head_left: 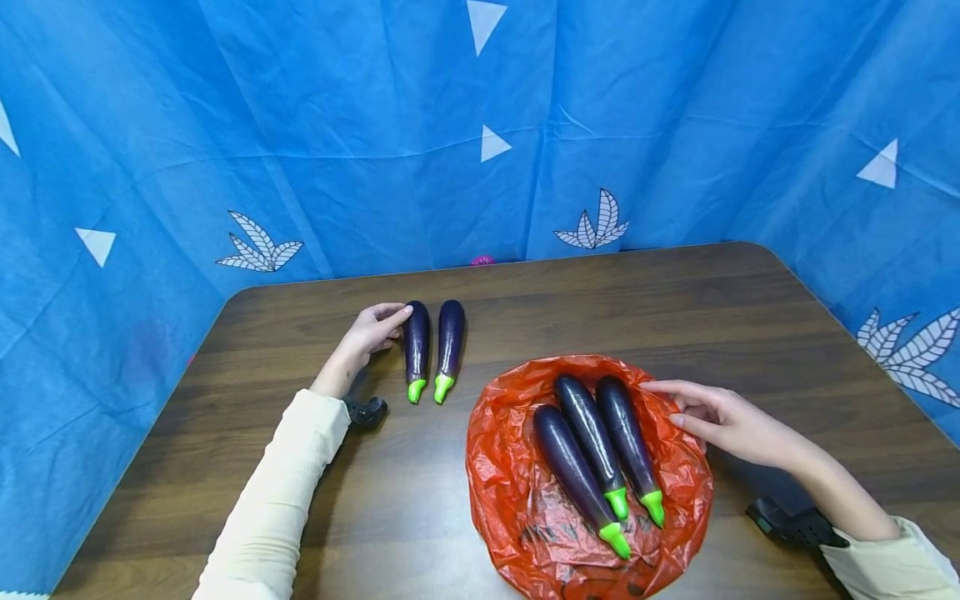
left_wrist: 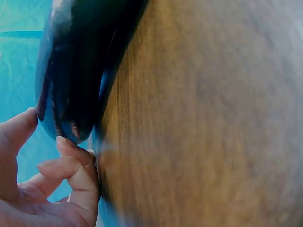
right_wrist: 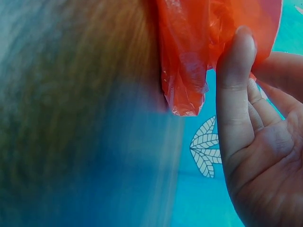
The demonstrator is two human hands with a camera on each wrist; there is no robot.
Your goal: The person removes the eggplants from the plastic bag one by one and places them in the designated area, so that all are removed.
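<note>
Two dark purple eggplants with bright green stem ends lie side by side on the table, left of centre. My left hand [head_left: 377, 327] pinches the rounded far end of the left eggplant [head_left: 416, 346] between thumb and fingertips. The right one of the pair [head_left: 450, 343] lies a little apart from it. A red plastic bag [head_left: 501, 450] stands with its mouth spread wide, holding three more eggplants [head_left: 588, 429]. At the bag's right rim, my right hand [head_left: 738, 425] pinches the thin plastic between thumb and fingers, as the right wrist view also shows.
The brown wooden table [head_left: 750, 325] has rounded far corners. Behind it and at both sides hangs a blue cloth [head_left: 360, 108] with white triangles and leaf prints. A black wrist strap [head_left: 795, 523] sits at the right wrist.
</note>
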